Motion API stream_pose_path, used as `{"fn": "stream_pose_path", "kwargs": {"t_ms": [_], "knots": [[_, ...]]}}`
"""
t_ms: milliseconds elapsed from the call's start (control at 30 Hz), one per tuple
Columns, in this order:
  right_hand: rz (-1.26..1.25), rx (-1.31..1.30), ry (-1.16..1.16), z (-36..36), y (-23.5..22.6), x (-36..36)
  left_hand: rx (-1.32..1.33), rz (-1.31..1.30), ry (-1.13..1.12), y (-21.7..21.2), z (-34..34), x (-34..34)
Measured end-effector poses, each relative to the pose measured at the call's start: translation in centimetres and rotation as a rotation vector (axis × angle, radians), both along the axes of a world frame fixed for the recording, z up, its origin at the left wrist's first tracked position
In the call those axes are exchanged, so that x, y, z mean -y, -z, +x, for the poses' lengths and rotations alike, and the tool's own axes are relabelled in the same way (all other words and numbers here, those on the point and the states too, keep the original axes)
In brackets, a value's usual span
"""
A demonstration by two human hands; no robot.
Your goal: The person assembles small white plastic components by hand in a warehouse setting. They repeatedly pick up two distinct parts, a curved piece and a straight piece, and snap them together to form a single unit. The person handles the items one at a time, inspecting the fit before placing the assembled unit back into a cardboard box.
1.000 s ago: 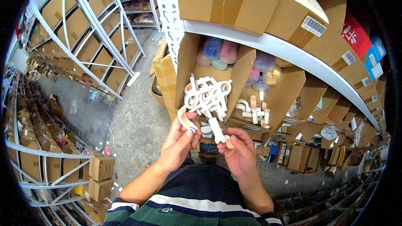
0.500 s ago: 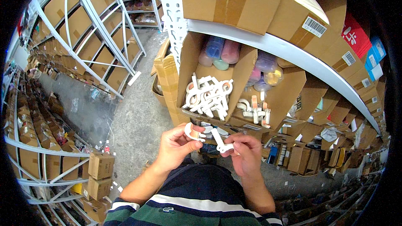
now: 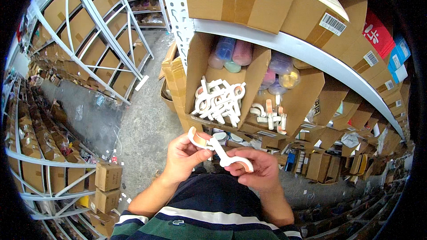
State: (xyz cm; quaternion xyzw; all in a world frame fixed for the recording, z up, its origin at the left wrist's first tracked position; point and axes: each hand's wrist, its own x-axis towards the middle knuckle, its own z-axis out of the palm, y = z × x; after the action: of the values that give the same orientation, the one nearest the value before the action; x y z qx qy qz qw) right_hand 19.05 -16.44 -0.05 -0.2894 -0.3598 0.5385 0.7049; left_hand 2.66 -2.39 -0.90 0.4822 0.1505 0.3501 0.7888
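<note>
Just below the centre of the frame, your left hand (image 3: pixel 181 158) grips a white curved clip (image 3: pixel 199 140) with orange lining, and your right hand (image 3: pixel 260 169) grips a white stemmed clip (image 3: pixel 219 151); whether the two parts touch cannot be told. Beyond them, above centre, an open cardboard box (image 3: pixel 198 60) holds piled white clips (image 3: pixel 219 102) below coloured cylinders (image 3: pixel 227 50). Metal shelving (image 3: pixel 95 22) stands at upper left.

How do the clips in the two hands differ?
The left clip, in the left hand, opens toward the upper right; the right clip, in the right hand, opens downward. The right clip shows a long bar; the left clip only a short stem. Both are white and peach-lined.
</note>
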Motion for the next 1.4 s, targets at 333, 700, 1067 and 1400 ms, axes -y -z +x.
{"fn": "stream_pose_path", "kwargs": {"t_ms": [333, 700, 1067, 1400], "knots": [[0.15, 0.775, 0.646, -0.2, -1.2, -0.9, -0.164, 0.036, 0.152, 0.2, 0.1, 0.6], [-0.211, 0.204, 0.298, -0.8, -0.7, -0.7, -0.031, -0.025, 0.094, 1.1, -0.4, 0.1], [-0.133, 0.333, 0.323, -1.8, 0.7, -1.1, -0.11, 0.086, 0.159, 0.8, -0.8, 0.4], [-0.228, 0.135, 0.282, -1.5, 1.2, -0.6, 0.102, -0.34, 0.203, 1.0, -0.5, 1.0]]}}
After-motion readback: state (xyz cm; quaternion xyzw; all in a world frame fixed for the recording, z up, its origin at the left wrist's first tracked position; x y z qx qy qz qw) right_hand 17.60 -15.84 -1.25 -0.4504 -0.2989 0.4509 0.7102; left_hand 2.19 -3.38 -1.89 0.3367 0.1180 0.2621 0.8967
